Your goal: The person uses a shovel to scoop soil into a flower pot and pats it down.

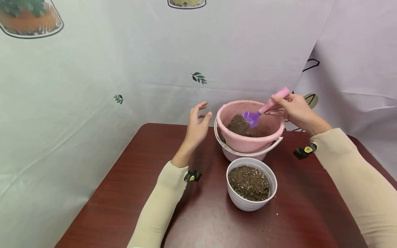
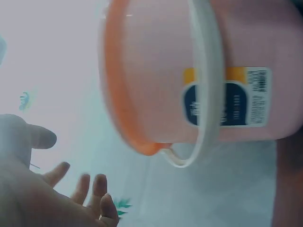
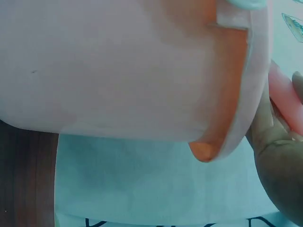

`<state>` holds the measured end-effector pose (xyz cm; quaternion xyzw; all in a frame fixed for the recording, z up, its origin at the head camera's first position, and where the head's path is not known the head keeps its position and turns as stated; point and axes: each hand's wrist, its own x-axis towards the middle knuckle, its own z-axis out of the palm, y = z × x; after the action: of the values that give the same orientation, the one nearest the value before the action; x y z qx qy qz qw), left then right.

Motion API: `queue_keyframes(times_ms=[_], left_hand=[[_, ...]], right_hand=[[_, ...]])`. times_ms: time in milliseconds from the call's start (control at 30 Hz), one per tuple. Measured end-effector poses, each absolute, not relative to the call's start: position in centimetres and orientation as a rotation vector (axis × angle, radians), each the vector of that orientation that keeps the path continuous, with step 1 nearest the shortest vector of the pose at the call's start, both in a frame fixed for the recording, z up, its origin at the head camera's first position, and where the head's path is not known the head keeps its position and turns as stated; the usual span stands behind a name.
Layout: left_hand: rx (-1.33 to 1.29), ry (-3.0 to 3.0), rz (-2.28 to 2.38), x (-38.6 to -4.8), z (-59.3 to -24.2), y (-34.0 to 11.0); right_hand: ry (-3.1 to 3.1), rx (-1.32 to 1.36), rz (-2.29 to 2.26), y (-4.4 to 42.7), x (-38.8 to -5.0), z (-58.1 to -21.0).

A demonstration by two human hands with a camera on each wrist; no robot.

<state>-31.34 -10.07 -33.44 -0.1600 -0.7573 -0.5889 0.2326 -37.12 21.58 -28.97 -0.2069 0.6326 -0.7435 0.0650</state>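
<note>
My right hand [image 1: 294, 109] grips the pink handle of a garden trowel [image 1: 269, 104] whose purple scoop carries a heap of dark soil [image 1: 238, 124]. The scoop is over the mouth of a pink bucket [image 1: 226, 135], tilted downward. More soil shows low inside the bucket, partly hidden by the rim. To the bucket's left, my left hand [image 1: 198, 125] is raised, its fingers loosely bent and holding nothing. Apart from the bucket, that hand [image 2: 52, 189] also shows in the left wrist view. In front of the bucket stands a white pot [image 1: 248, 205] filled with soil.
A white bail handle [image 1: 238, 154] hangs down around the bucket's front. The dark red table [image 1: 139, 172] has a few crumbs of soil to the right of the pot. A pale printed cloth [image 1: 155, 62] hangs behind and beside the table.
</note>
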Motion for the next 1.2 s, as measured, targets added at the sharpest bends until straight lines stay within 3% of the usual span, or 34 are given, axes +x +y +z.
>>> queue_keyframes(times_ms=[167,533,967,1200], left_hand=[[-0.634,-2.080,-1.513,-30.0,-32.5,-10.0],[-1.481,-2.478,-1.004,-25.6,-29.9,-11.2],[-1.505,-2.948,-0.721,-25.5,-30.6,-11.2],[-1.709,-2.917,-0.797,-25.9,-31.8,-9.4]], right_hand=[[1.752,-0.579,-2.394,22.2,-36.9,-29.3],[1.546,-0.603,-2.530,23.8,-34.4,-28.8],[1.554,-0.726,-2.420,26.1,-28.7,-28.3],[1.781,-0.737,-2.219,26.0,-26.7,-30.4]])
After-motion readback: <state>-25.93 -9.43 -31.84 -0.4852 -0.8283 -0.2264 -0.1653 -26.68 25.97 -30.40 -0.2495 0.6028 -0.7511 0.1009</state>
